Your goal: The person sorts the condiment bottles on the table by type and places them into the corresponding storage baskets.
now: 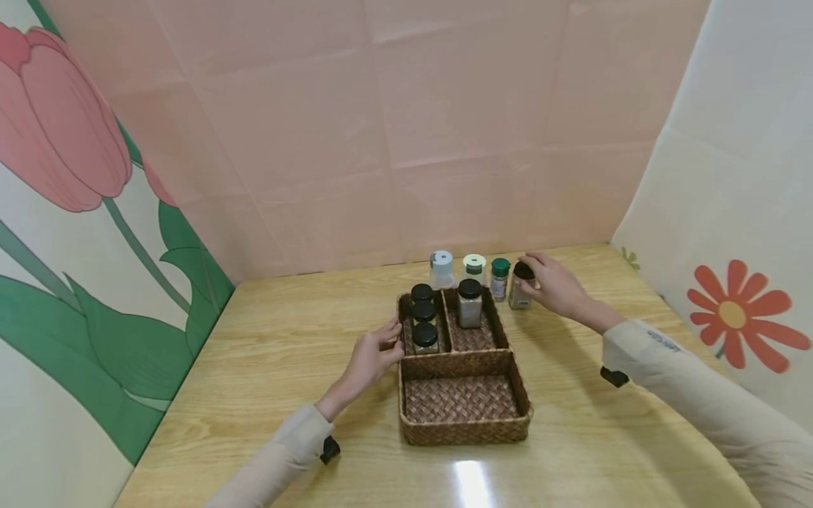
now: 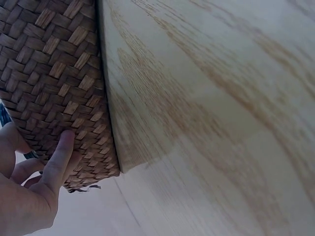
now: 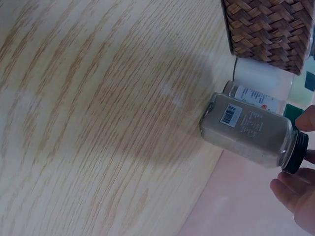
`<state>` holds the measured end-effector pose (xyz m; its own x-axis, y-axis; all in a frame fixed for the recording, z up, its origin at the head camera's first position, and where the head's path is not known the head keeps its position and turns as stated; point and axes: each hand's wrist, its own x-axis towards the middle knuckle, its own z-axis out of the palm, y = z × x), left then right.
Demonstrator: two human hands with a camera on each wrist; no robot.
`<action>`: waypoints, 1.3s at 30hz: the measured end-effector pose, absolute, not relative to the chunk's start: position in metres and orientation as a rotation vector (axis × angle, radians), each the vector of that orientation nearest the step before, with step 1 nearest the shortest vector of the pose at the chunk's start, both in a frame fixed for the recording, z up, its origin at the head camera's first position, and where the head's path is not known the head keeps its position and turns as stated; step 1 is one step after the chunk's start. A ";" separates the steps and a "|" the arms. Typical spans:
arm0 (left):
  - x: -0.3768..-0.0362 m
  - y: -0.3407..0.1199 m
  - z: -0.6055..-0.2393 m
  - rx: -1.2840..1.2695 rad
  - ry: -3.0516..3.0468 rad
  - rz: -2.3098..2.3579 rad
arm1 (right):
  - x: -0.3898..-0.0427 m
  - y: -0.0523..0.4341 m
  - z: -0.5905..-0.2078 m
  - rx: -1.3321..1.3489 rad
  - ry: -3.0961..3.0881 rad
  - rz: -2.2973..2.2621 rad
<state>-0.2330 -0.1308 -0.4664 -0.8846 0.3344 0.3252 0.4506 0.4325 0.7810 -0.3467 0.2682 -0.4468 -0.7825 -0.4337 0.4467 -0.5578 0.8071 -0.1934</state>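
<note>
Jar (image 1: pixel 521 288) stands upright on the table (image 1: pixel 267 367) just right of the basket's (image 1: pixel 466 429) far end, its long axis vertical, with my left hand (image 1: pixel 375 356) nearer me, fingers (image 2: pixel 61 157) straight against the basket's left wall, and my right hand (image 1: pixel 554 283) beyond, fingers curled round the jar's black cap.

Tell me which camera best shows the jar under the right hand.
The right wrist view: the black-lidded spice jar fills it, barcode label visible. The head view shows it small beside the wicker tray; the left wrist view misses it.
</note>
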 end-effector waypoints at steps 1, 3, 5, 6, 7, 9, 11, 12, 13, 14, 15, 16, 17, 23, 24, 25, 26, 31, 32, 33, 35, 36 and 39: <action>-0.233 -0.131 -0.467 -0.701 -2.555 -1.454 | -0.347 0.268 -0.447 0.748 -2.613 0.446; -0.233 -0.131 -0.467 -0.697 -2.556 -1.464 | -0.347 0.268 -0.448 0.747 -2.620 0.443; -0.233 -0.131 -0.467 -0.696 -2.554 -1.468 | -0.347 0.268 -0.449 0.747 -2.626 0.441; -0.233 -0.130 -0.467 -0.695 -2.553 -1.469 | -0.347 0.268 -0.449 0.747 -2.628 0.440; -0.233 -0.130 -0.466 -0.695 -2.551 -1.466 | -0.348 0.268 -0.450 0.747 -2.629 0.438; -0.233 -0.130 -0.466 -0.696 -2.547 -1.463 | -0.348 0.268 -0.450 0.748 -2.627 0.439; -0.233 -0.130 -0.466 -0.699 -2.544 -1.460 | -0.347 0.268 -0.451 0.755 -2.617 0.439; -0.233 -0.130 -0.466 -0.697 -2.544 -1.460 | -0.347 0.269 -0.451 0.760 -2.610 0.440; -0.233 -0.130 -0.467 -0.697 -2.544 -1.461 | -0.348 0.269 -0.452 0.765 -2.603 0.439; -0.233 -0.130 -0.467 -0.696 -2.544 -1.465 | -0.348 0.269 -0.452 0.769 -2.597 0.437; -0.233 -0.130 -0.467 -0.694 -2.546 -1.467 | -0.348 0.269 -0.453 0.772 -2.593 0.434; -0.233 -0.130 -0.467 -0.691 -2.548 -1.467 | -0.348 0.269 -0.453 0.772 -2.589 0.430; -0.233 -0.130 -0.467 -0.688 -2.551 -1.466 | -0.348 0.269 -0.453 0.774 -2.588 0.426; -0.232 -0.130 -0.466 -0.679 -2.560 -1.452 | -0.349 0.270 -0.455 0.757 -2.590 0.402; -0.232 -0.130 -0.466 -0.677 -2.560 -1.455 | -0.349 0.270 -0.455 0.754 -2.592 0.401; -0.232 -0.130 -0.466 -0.676 -2.560 -1.458 | -0.349 0.270 -0.455 0.752 -2.597 0.406; -0.232 -0.130 -0.466 -0.672 -2.562 -1.459 | -0.349 0.270 -0.456 0.748 -2.601 0.407; -0.233 -0.130 -0.466 -0.680 -2.556 -1.454 | -0.349 0.271 -0.455 0.731 -2.635 0.424; -0.233 -0.130 -0.466 -0.680 -2.556 -1.454 | -0.349 0.271 -0.455 0.728 -2.641 0.429; -0.233 -0.130 -0.467 -0.679 -2.557 -1.455 | -0.349 0.271 -0.455 0.725 -2.645 0.434; -0.233 -0.130 -0.467 -0.678 -2.559 -1.460 | -0.349 0.271 -0.455 0.716 -2.653 0.442; -0.233 -0.131 -0.467 -0.677 -2.561 -1.462 | -0.349 0.271 -0.455 0.712 -2.657 0.446; -0.233 -0.131 -0.468 -0.677 -2.564 -1.470 | -0.348 0.271 -0.454 0.703 -2.658 0.459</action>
<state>-0.2331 -0.1307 -0.4675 -0.8946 0.3234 0.3083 0.4294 0.4319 0.7931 -0.3484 0.2708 -0.4545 -0.8145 -0.4091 0.4115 -0.5234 0.8240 -0.2170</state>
